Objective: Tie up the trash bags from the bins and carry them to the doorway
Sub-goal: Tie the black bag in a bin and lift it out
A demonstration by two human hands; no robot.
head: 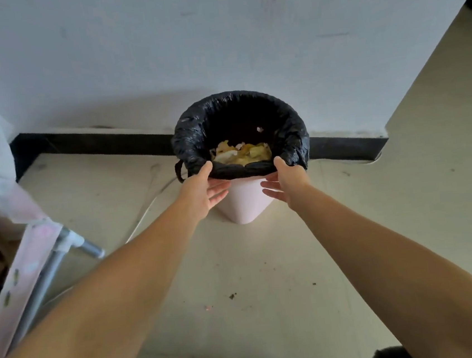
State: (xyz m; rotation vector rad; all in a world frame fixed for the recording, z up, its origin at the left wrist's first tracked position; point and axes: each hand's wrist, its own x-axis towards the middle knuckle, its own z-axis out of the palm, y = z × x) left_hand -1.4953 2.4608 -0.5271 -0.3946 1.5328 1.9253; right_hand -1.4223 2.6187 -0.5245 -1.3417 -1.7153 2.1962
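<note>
While both bare arms reach forward, the left hand (205, 189) and the right hand (285, 184) meet the near edge of the black trash bag (239, 120) that lines a pale pink bin (243, 204). Each thumb lies on top of the folded-over plastic at the near rim, and the fingers of each hand sit spread just below that fold, against the front of the bin. Whether the plastic is truly pinched between thumb and fingers cannot be told; the hands look loosely open around the edge. Between the two thumbs, the bag's rim sags in a shallow curve. Just beyond the hands, down inside the bag, lies a heap of yellowish food scraps (241, 153). A small loop handle (180, 171) of the bag sticks out just to the outer side of the left hand. Past the bin, farther from the hands, a black baseboard (94, 144) runs along the foot of a white wall (214, 35). Well off to the outer side of the left arm stands a pale frame with metal tube legs (70, 248). Under the forearms, the beige tile floor (242, 309) carries a few dark crumbs (232, 296), closer to the person than the bin is.
</note>
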